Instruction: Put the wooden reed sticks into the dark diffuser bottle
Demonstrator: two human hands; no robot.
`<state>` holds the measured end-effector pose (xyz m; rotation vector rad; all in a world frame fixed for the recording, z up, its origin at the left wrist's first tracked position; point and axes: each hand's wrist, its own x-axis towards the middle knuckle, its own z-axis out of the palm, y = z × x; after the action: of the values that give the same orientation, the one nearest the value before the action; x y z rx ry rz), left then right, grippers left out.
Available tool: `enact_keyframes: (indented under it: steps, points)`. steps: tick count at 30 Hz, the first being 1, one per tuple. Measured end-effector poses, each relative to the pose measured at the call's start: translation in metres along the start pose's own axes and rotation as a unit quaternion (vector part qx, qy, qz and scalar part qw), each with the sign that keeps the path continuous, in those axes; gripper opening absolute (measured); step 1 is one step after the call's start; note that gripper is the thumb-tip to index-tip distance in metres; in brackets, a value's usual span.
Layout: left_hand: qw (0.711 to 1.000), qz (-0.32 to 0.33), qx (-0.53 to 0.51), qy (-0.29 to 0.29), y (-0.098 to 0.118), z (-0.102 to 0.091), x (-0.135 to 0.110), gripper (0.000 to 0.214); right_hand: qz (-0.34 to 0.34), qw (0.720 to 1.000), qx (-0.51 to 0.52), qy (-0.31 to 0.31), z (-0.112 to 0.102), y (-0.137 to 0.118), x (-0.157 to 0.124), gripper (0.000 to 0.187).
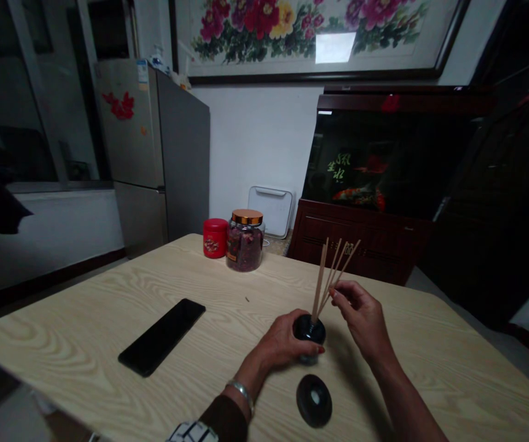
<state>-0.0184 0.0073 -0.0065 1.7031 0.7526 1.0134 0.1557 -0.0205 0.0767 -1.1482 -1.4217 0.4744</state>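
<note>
My left hand [285, 344] is wrapped round a small black bottle [309, 331] standing on the light wooden table [108, 319]. Several thin wooden reed sticks [331, 276] rise out of the bottle's neck and fan to the upper right. My right hand [361, 313] pinches the sticks partway up with its fingertips. A round black lid [314, 400] lies flat on the table just in front of the bottle, near my left wrist, which wears a silver bracelet.
A black phone [162, 336] lies face down to the left. A red tin [215, 237] and a glass jar with a copper lid [245, 240] stand at the far edge. Beyond are a fridge [154, 153], a fish tank [384, 153] and a white appliance [271, 210].
</note>
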Motion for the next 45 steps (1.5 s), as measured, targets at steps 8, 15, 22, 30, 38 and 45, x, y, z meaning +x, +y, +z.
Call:
enact_keyframes:
  steps: [8,15,22,30,38,45]
  points:
    - [0.999,-0.002,-0.042,-0.002,0.003,0.002,0.000,0.057,0.016,0.997,-0.024,-0.074,0.010,0.014,-0.015,0.024]
    - [0.999,-0.003,-0.051,-0.007,0.003,0.001,0.000,0.057,0.037,0.997,-0.019,-0.064,0.013,0.017,-0.029,0.023]
    - [0.999,-0.004,-0.034,-0.031,-0.006,0.000,0.001,0.062,0.103,0.989,-0.023,-0.108,0.009,0.041,-0.051,0.056]
    - [0.991,0.067,0.109,-0.029,-0.005,-0.004,-0.002,0.071,0.119,0.982,-0.015,-0.148,0.018,0.049,-0.066,0.062]
    - [0.998,-0.004,0.059,0.025,-0.023,-0.005,0.001,0.109,0.083,0.986,-0.084,-0.117,0.020,0.072,-0.033,0.058]
    - [0.998,-0.032,0.028,0.055,-0.028,-0.002,0.002,0.081,0.063,0.994,-0.079,-0.051,0.021,0.107,0.017,0.055]
